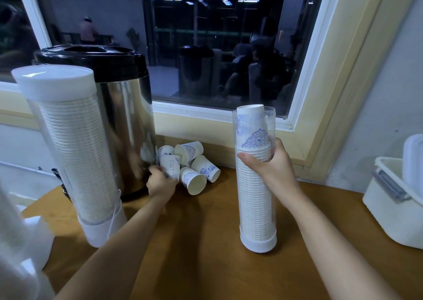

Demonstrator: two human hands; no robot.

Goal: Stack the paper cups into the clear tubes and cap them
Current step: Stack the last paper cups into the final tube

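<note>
Nearby, urn (123, 107) crowding loose cups (194, 169), left hand (161, 183) pinching one, right hand (272, 164) gripping tube (256, 196).

At the lower left of the frame, a translucent ribbed plastic cylinder (11, 242) was blurred and cut off by the left and bottom edges. At the right edge, a white rectangular lidded plastic box (389, 210) ran out of frame. The left hand (160, 184) covered the lower part of 1 white paper cup with blue print (170, 165), and its fingertips were smeared by motion. The steel urn with a black lid (123, 107) was partly hidden behind the capped clear tube packed with white cups (77, 153). Both forearms left the frame at the bottom edge.
</note>
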